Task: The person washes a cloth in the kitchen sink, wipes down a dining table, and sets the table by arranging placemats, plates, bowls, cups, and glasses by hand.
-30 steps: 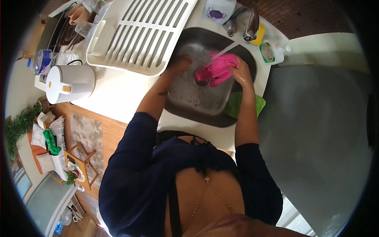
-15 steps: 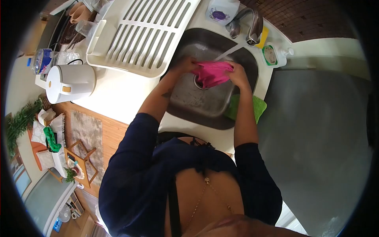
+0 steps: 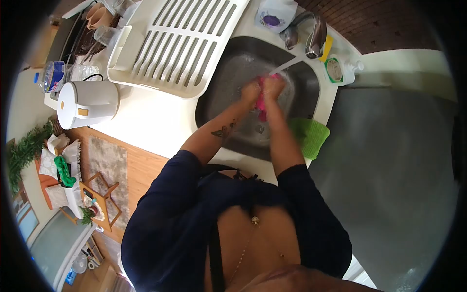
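Observation:
A wet pink cloth (image 3: 261, 103) is bunched between my two hands inside the dark sink (image 3: 228, 63). My left hand (image 3: 251, 92) is closed on its left side, and my right hand (image 3: 274, 87) is closed on the other, close beside it. From the faucet (image 3: 316, 41) a stream of water (image 3: 288, 64) runs down onto the cloth and my right hand. Part of the cloth is hidden by my fingers. Over the sink's right front edge hangs a green cloth (image 3: 311, 137), next to my right forearm.
A white dish rack (image 3: 168, 90) stands left of the sink, with a white kettle (image 3: 90, 102) further left. Behind the sink are a white container with a purple label (image 3: 273, 17), a yellow sponge (image 3: 327, 47) and a soap bottle (image 3: 343, 72).
The pink cloth was spread out between my hands and is now bunched up. Both hands have come together beneath the running water.

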`<act>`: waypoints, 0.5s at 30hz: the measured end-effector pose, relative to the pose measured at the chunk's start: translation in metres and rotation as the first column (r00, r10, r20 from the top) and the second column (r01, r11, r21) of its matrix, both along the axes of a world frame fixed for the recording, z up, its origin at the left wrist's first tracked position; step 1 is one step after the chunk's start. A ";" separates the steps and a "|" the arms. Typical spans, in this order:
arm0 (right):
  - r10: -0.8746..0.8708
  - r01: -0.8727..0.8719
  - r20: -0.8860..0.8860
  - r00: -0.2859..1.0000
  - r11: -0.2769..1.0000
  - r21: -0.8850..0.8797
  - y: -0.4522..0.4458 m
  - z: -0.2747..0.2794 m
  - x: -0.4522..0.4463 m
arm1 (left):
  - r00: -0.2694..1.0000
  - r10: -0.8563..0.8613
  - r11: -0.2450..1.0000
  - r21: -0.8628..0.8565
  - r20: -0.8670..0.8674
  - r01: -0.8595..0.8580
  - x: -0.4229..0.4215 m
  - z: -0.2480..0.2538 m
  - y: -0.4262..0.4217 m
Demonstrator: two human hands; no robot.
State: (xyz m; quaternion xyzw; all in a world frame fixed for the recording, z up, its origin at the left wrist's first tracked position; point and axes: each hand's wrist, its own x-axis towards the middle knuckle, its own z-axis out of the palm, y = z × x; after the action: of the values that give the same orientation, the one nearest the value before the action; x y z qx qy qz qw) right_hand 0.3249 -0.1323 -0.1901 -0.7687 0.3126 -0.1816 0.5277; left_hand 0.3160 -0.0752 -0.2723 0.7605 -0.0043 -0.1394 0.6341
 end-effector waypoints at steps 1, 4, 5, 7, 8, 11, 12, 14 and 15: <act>0.025 -0.002 0.069 0.997 0.950 -0.312 0.010 -0.002 0.005 | 0.967 0.036 0.981 -0.178 -0.250 -0.083 0.019 0.029 0.006; 0.065 -0.066 -0.033 0.997 0.996 -0.058 0.004 0.005 -0.004 | 0.705 -0.046 0.838 -0.412 -0.708 -0.358 0.038 0.104 0.024; 0.023 -0.025 -0.041 0.999 0.999 -0.032 -0.009 0.001 -0.006 | 0.708 -0.196 0.804 -0.525 -0.678 -0.279 0.034 0.119 0.028; 0.279 -0.364 -0.278 0.919 0.871 -0.329 -0.043 -0.038 -0.007 | 0.683 -0.347 0.753 -0.626 -0.642 -0.205 0.026 0.111 0.034; 0.265 -0.276 -0.091 0.960 0.949 -0.150 -0.048 -0.037 -0.002 | 0.774 -0.367 0.841 -0.540 -0.516 0.039 0.039 0.087 0.036; 0.332 -0.334 0.085 0.939 0.831 0.445 -0.042 -0.005 -0.020 | 0.853 -0.403 0.896 -0.331 -0.331 0.295 0.045 0.100 0.045; 0.270 -0.252 0.082 0.959 0.692 0.676 -0.034 -0.005 -0.028 | 0.871 -0.410 0.903 -0.256 -0.270 0.345 0.047 0.116 0.050; 0.211 -0.174 0.076 0.975 0.496 0.851 -0.032 -0.009 -0.031 | 0.900 -0.341 0.811 -0.569 -0.272 0.136 0.058 0.130 0.057; 0.326 -0.280 0.078 0.942 0.639 0.716 -0.035 -0.008 -0.037 | 0.910 -0.278 0.588 -0.803 -0.306 -0.091 0.060 0.129 0.060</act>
State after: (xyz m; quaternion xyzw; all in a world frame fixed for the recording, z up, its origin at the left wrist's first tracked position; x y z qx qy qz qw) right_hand 0.2881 -0.1675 -0.1984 -0.5473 0.2403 0.0686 0.7987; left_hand 0.3758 -0.0151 -0.1435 0.3453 0.0223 -0.3088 0.8860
